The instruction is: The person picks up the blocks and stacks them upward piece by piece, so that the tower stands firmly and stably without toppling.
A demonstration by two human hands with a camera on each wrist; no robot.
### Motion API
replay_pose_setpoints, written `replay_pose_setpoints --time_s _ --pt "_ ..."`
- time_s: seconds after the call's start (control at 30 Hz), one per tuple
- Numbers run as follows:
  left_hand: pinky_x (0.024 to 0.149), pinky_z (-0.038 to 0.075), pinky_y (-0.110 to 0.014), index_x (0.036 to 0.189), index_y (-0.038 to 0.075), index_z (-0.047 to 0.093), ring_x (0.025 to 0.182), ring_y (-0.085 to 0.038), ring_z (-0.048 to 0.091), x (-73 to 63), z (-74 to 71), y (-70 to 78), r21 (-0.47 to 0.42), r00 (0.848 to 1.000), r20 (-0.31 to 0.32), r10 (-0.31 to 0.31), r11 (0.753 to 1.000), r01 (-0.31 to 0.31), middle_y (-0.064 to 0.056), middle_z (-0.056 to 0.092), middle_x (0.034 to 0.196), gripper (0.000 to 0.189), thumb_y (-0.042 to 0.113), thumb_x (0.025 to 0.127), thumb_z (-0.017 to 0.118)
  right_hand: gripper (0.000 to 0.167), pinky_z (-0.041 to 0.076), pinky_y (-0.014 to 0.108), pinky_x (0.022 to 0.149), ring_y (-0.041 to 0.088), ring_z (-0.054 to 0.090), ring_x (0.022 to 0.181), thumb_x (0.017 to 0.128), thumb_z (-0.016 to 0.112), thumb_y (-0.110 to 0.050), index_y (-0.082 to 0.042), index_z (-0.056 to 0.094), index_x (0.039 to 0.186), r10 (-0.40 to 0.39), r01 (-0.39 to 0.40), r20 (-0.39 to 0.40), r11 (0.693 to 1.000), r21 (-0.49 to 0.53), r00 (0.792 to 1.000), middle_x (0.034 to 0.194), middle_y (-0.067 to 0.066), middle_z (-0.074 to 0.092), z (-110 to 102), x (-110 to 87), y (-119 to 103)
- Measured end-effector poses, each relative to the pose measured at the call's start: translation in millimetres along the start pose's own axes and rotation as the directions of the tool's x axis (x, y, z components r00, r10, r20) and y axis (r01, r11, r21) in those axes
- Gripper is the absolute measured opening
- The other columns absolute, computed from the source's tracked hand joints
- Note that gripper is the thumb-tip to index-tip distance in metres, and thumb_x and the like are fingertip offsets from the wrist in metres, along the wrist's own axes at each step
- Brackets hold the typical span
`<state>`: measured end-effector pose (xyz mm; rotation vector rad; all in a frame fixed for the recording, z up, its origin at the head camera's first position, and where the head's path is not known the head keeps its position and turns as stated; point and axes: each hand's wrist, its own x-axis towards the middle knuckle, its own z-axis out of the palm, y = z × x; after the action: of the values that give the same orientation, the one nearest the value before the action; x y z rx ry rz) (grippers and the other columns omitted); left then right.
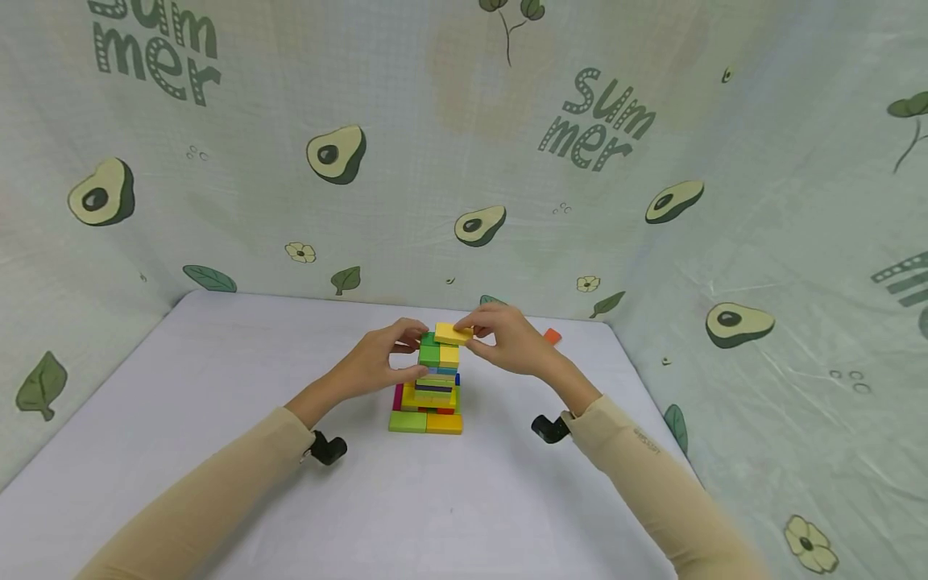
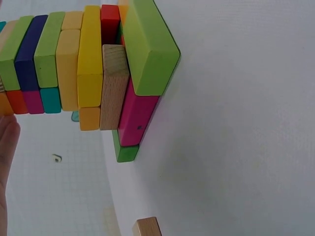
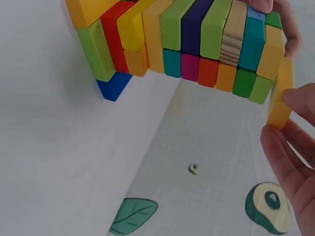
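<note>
A tower of coloured wooden blocks stands on the white table, wide at its base and narrow above. My right hand pinches a yellow block between thumb and fingers at the tower's top. In the right wrist view that yellow block lies against the top layer and juts out past it. From the left, my left hand holds the tower's upper part, thumb on the near face and fingers round the far side. The left wrist view shows only a finger edge beside an orange block.
An orange-red block lies at the back right, partly behind the right hand. In the left wrist view a plain wooden block sits on the table away from the tower. Cloth walls printed with avocados rise behind and beside the table.
</note>
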<state>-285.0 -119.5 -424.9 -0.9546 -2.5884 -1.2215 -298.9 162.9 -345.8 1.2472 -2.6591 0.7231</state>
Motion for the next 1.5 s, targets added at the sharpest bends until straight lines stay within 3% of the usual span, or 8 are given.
replay_pose_setpoints --time_s 0.3,0.7,1.13,1.33,1.5 --pt "0.104 0.057 -0.045 0.154 0.022 0.038 0.121 -0.03 0.07 -3.2 0.2 -1.1 0.002 1.0 -0.012 0.026 1.0 -0.026 -0.013 0.069 0.136 0.078 0.025 0.092 0.086 0.025 0.061 0.029 0.09 0.015 0.066 0.102 0.099 0.076 -0.01 -0.01 0.078 0.124 -0.02 0.021 -0.007 0.998 0.058 1.0 0.119 0.001 0.073 9 7.4 -1" --pt "0.102 0.058 -0.042 0.147 0.021 0.047 0.12 -0.026 0.07 -2.3 2.0 -3.9 0.016 0.999 -0.015 0.042 0.999 -0.042 -0.008 0.068 0.138 0.067 0.026 0.092 0.086 0.028 0.059 0.029 0.099 0.012 0.069 0.107 0.101 0.074 -0.011 -0.012 0.074 0.129 0.016 -0.001 -0.084 0.983 0.183 0.996 0.125 -0.003 0.071 29 -1.3 8" --pt "0.104 0.057 -0.043 0.15 0.02 0.044 0.122 -0.03 0.069 -2.2 -0.7 -1.9 0.021 0.999 0.005 0.046 0.999 -0.046 -0.01 0.066 0.14 0.071 0.025 0.092 0.086 0.025 0.059 0.029 0.099 0.017 0.071 0.112 0.103 0.071 -0.01 -0.01 0.075 0.127 0.059 -0.035 -0.116 0.979 0.2 0.992 0.124 0.003 0.074 37 -3.9 8" --pt "0.105 0.056 -0.046 0.158 0.025 0.04 0.125 -0.033 0.068 -5.5 -10.6 -6.1 0.045 0.999 0.023 0.026 0.999 -0.027 -0.011 0.064 0.145 0.084 0.029 0.09 0.088 0.026 0.059 0.03 0.099 0.017 0.071 0.111 0.103 0.072 -0.01 -0.011 0.075 0.128 0.06 -0.036 -0.116 0.979 0.198 0.991 0.124 0.003 0.073 37 -3.7 8" --pt "0.106 0.056 -0.047 0.155 0.019 0.048 0.125 -0.029 0.068 -12.0 -29.2 -18.0 0.105 1.0 0.009 0.0 0.994 -0.001 -0.01 0.065 0.143 0.077 0.028 0.09 0.088 0.026 0.059 0.03 0.098 0.016 0.07 0.109 0.102 0.072 -0.01 -0.011 0.075 0.128 0.064 -0.041 -0.115 0.98 0.193 0.991 0.125 0.003 0.073 36 -4.0 8"
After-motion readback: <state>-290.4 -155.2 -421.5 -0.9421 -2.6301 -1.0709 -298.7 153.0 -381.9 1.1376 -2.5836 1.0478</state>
